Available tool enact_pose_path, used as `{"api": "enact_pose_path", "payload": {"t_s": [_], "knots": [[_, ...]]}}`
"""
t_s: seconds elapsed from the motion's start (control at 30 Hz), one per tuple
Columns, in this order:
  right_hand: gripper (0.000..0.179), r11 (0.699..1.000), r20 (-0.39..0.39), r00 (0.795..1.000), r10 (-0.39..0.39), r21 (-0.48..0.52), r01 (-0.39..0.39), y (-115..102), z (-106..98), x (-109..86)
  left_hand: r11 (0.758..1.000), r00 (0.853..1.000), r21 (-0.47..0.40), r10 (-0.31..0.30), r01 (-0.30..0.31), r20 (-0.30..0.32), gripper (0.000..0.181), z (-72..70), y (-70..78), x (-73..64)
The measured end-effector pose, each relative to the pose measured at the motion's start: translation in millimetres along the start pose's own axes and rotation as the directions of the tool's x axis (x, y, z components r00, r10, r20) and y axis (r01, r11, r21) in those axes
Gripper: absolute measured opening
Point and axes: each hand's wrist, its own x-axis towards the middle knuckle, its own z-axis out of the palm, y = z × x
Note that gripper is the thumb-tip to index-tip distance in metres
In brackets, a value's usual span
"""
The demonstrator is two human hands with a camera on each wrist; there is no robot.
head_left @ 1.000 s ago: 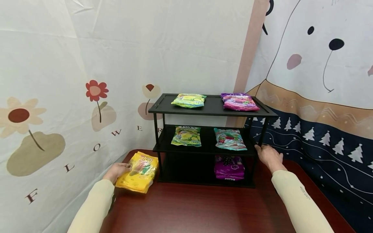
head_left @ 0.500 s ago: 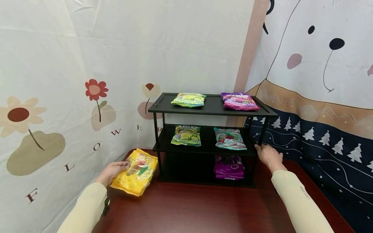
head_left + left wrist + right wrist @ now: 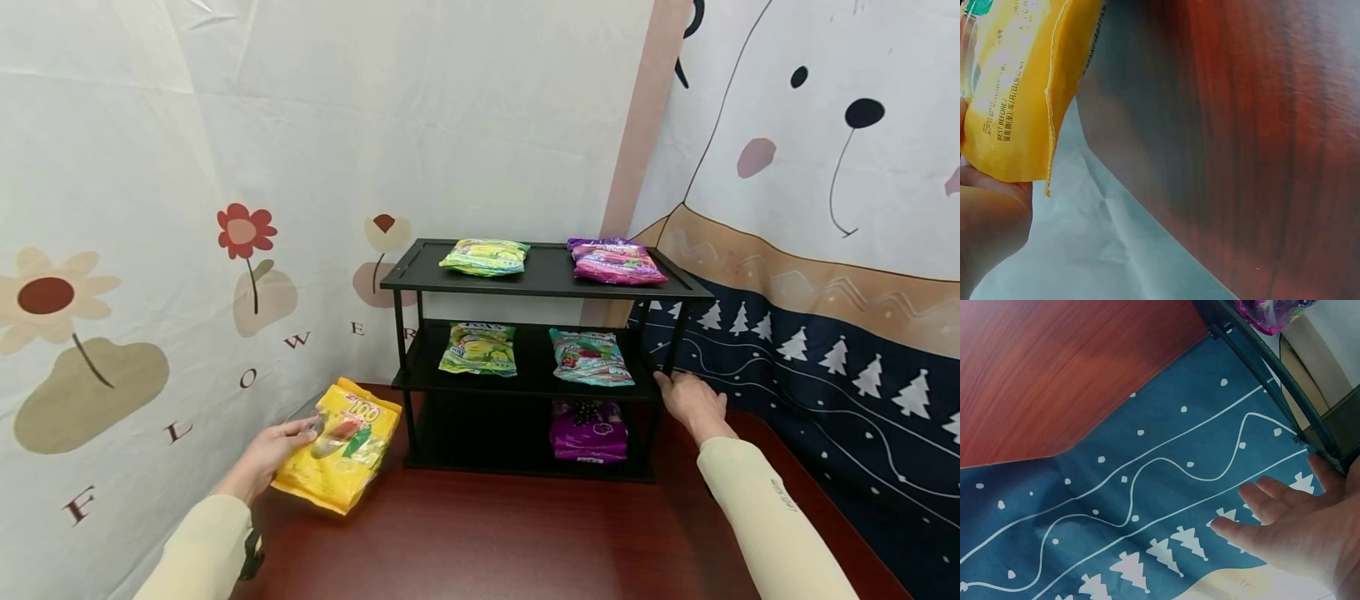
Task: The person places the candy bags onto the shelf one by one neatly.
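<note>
In the head view my left hand (image 3: 261,457) pinches the left edge of a yellow candy bag (image 3: 347,458), held tilted above the table left of a black three-tier rack (image 3: 547,265). The same bag (image 3: 1019,106) fills the upper left of the left wrist view, where only part of the hand (image 3: 991,212) shows. My right hand (image 3: 693,404) touches the rack's right side at the middle shelf. In the right wrist view this hand (image 3: 1297,525) has its fingers loosely extended, one fingertip against the black frame (image 3: 1319,434).
A yellow-green bag (image 3: 486,257) and a purple-pink bag (image 3: 617,262) lie on the top shelf. A green bag (image 3: 478,350) and a teal bag (image 3: 591,358) rest on the middle one. At the bottom right is a purple bag (image 3: 589,433). Printed cloth (image 3: 300,167) hangs behind the reddish table (image 3: 465,542).
My left hand has moved left and toward me with the yellow candy bag, drawing it away from the rack. The right hand stays at the rack's side.
</note>
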Motion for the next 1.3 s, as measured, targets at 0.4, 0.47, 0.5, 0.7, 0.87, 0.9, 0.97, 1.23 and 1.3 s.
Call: {"api": "enact_pose_path", "payload": {"t_s": [0.4,0.47,0.5,0.7,0.87,0.9,0.97,1.23,1.3], "knots": [[0.062,1.000,0.002,1.000,0.005,0.007,-0.005,-1.2,-0.5,-0.6,0.980,0.995,-0.198,0.047,-0.029,0.089,0.062,6.8,-3.3,-11.0],[0.061,1.000,0.000,1.000,0.005,0.009,-0.005,-1.0,-0.3,-0.8,0.976,0.990,-0.214,0.062,-0.033,0.130,0.062,9.3,-0.5,-12.0],[0.061,1.000,-0.001,1.000,0.005,0.011,-0.005,-0.8,-0.2,-0.8,0.976,0.985,-0.216,0.074,-0.040,0.154,0.062,10.8,1.1,-12.8],[0.061,1.000,-0.001,1.000,0.001,0.012,-0.001,-0.6,0.0,-0.6,0.966,0.953,-0.248,0.144,-0.076,0.265,0.050,20.9,9.1,-15.6],[0.061,1.000,0.004,1.000,0.003,0.014,-0.003,-0.8,-0.2,-0.7,0.960,0.933,-0.266,0.173,-0.089,0.315,0.039,31.8,14.7,-14.5],[0.061,1.000,0.006,1.000,0.004,0.015,-0.004,-0.8,-0.2,-0.8,0.961,0.933,-0.261,0.170,-0.086,0.317,0.039,34.1,15.5,-13.8],[0.060,1.000,0.007,1.000,0.004,0.016,-0.005,-1.1,-0.3,-0.9,0.965,0.932,-0.249,0.161,-0.081,0.323,0.040,38.7,17.5,-12.6],[0.062,1.000,0.008,1.000,0.002,0.015,-0.002,-0.6,-1.4,-1.4,0.976,0.918,-0.214,0.127,-0.047,0.376,0.043,55.7,23.8,-10.8],[0.063,1.000,0.008,1.000,0.003,0.014,-0.003,-0.4,-1.4,-1.5,0.978,0.915,-0.207,0.120,-0.042,0.384,0.044,61.4,24.8,-10.1]]}}
